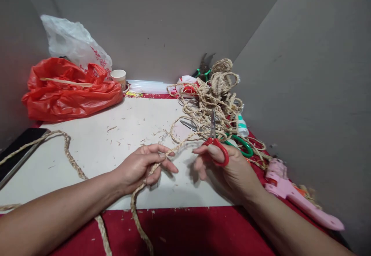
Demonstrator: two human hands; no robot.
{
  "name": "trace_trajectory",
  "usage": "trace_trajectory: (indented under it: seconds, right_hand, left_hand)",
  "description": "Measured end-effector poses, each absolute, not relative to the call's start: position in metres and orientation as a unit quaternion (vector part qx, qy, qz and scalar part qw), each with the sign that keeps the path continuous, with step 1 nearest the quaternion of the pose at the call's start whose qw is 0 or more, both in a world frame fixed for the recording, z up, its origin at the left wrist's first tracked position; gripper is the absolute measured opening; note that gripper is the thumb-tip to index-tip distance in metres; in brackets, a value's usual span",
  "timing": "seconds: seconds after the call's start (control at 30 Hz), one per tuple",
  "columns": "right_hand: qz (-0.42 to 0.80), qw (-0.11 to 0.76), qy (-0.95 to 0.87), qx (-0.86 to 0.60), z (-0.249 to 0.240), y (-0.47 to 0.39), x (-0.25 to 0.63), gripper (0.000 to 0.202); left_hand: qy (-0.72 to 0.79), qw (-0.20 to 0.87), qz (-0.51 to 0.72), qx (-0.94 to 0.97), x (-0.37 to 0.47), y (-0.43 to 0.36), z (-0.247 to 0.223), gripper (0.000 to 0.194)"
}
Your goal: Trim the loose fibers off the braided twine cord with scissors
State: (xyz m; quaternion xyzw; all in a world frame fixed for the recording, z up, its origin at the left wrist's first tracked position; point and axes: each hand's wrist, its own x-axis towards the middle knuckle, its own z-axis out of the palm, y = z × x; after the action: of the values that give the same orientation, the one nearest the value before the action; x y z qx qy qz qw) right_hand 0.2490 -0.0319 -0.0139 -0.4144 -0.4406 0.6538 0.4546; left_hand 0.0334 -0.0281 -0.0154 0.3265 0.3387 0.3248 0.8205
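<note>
A braided straw rope runs up from the front edge and through the fingers of my left hand, pinched between thumb and forefinger. From there it stretches on toward a tangled heap of the same rope. My right hand is closed on small scissors with red handles, their blades pointing up and away from me. Its thumb is at a red loop; some of the fingers are blurred. Another length of the rope crosses beneath my left forearm.
A white board with straw scraps lies on a red cloth. Red plastic bag, paper cup and black phone-like slab stand left. Green-handled scissors and a pink glue gun lie right. Grey walls enclose the table.
</note>
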Motion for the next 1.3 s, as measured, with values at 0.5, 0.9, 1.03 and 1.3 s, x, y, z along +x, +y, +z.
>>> trace_trajectory:
  seconds: [0.5,0.9,1.03,1.3]
  right_hand:
    - [0.861,0.295,-0.275,-0.31,-0.016,-0.075,0.235,0.037]
    - [0.866,0.261,-0.322,-0.278,-0.031,-0.074,0.246,0.044]
    - [0.861,0.253,-0.335,-0.288,-0.032,-0.073,0.245,0.045]
    - [0.86,0.245,-0.335,-0.295,-0.03,-0.071,0.243,0.045]
  left_hand:
    - [0.313,0.832,0.354,0.292,0.029,-0.022,-0.023,0.005]
    - [0.347,0.816,0.358,0.291,0.032,-0.022,-0.016,0.008]
    - [0.335,0.824,0.365,0.275,0.032,-0.021,-0.019,0.011]
    - [0.31,0.845,0.359,0.247,0.032,-0.021,-0.019,0.015]
